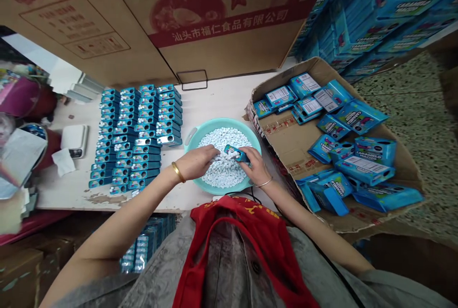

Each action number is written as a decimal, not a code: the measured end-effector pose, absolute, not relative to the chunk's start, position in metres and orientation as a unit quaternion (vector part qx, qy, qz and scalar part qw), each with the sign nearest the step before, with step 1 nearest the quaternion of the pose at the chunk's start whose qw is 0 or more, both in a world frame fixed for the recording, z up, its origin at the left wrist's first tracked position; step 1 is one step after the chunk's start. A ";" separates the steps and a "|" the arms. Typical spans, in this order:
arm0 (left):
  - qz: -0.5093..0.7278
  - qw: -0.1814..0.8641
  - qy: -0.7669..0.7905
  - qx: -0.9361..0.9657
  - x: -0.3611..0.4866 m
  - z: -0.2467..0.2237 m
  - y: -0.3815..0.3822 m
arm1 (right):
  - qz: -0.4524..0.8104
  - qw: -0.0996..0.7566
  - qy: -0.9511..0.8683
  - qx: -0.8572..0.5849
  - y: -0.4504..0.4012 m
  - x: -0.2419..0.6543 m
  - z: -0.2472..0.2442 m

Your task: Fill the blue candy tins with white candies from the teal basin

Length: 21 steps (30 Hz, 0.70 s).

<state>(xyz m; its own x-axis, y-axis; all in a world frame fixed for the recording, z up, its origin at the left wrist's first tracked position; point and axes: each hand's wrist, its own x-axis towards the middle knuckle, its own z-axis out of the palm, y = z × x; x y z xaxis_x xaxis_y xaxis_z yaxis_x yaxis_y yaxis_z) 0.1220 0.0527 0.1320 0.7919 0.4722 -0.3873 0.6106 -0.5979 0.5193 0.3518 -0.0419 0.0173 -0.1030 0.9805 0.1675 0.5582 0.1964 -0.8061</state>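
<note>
A turquoise plastic basin (189, 144) on the table holds a heap of small white candies (223, 176). Over the heap, my right hand (255, 167) grips a small blue candy box (232, 149), tilted with its open end toward my left hand. White pieces lie at the mouth of that box. My left hand (196, 161), with a gold bracelet at the wrist, reaches over the basin's left side. Its fingers are closed together at the candies, with white pieces at the fingertips; how many they hold is hidden.
Left of the basin, blue boxes (145, 150) stand in rows. A cut-down carton (282, 141) with flat blue boxes (361, 116) is at right. Large cartons (222, 59) wall the back. A white scale (74, 141) sits far left; stacked blue packs (358, 21) stand behind right.
</note>
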 end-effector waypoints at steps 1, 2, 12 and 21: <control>-0.144 0.300 0.315 0.889 0.130 0.139 0.052 | 0.285 0.360 -0.692 -0.557 -0.042 0.350 0.015; -0.180 0.270 0.325 0.888 0.139 0.147 0.050 | 0.281 0.358 -0.699 -0.552 -0.043 0.349 0.013; -0.184 0.154 0.382 0.892 0.158 0.162 0.042 | 0.301 0.387 -0.661 -0.568 -0.045 0.349 0.005; -0.150 0.198 0.425 0.871 0.134 -0.015 0.041 | 0.292 0.428 -0.571 -0.637 -0.037 0.362 0.017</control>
<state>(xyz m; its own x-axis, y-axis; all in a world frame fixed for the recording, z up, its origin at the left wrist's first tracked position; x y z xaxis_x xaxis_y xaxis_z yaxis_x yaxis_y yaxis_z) 0.1343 0.0407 -0.0148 0.5940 0.6802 -0.4295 0.7990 -0.5609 0.2168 0.3620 -0.0374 0.0165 0.1777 0.9772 0.1163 0.4766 0.0179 -0.8789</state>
